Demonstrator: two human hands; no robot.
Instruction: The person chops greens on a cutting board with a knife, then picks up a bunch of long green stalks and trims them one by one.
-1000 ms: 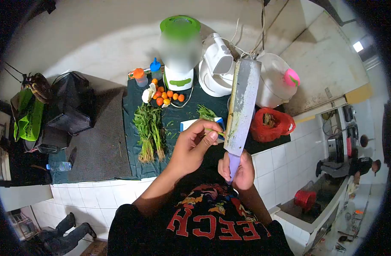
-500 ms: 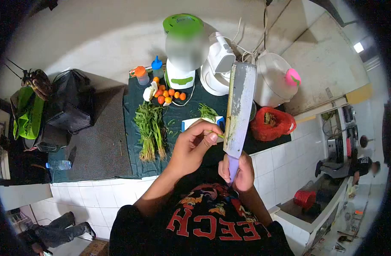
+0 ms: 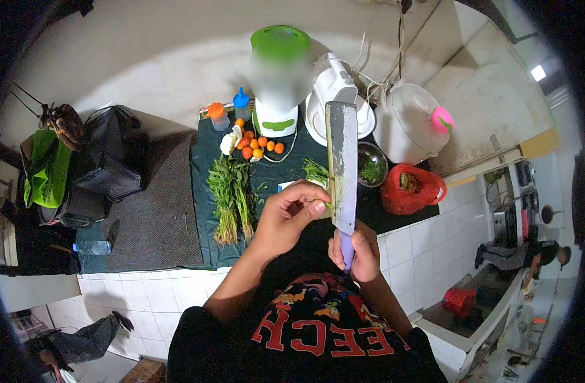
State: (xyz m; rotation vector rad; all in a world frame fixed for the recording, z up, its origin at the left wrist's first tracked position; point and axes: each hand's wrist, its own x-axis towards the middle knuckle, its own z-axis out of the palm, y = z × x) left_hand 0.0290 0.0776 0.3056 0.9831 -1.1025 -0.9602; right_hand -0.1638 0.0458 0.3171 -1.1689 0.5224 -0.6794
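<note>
My right hand (image 3: 357, 254) is wrapped round the purple handle of a large knife (image 3: 345, 159), held upright with bits of green on its blade. At the blade's left edge, my left hand (image 3: 292, 214) pinches a small green piece, mostly hidden by the fingers. Behind that hand, cut greens (image 3: 315, 171) lie over a partly hidden white and blue board. A bundle of leafy greens with roots (image 3: 229, 198) rests on the dark green cloth to the left, below tomatoes (image 3: 257, 153) and a white bulb (image 3: 230, 140).
A green and white appliance (image 3: 276, 118), a white mixer (image 3: 334, 83) and a white tub (image 3: 410, 121) stand at the back. A steel bowl (image 3: 373, 167) of greens and a red bag (image 3: 410, 189) are at right. Two people (image 3: 85, 341) (image 3: 522, 255) are farther off.
The blade has swung left and tilts the other way. The steel bowl now shows more fully, and the board less. The whole view has shifted slightly.
</note>
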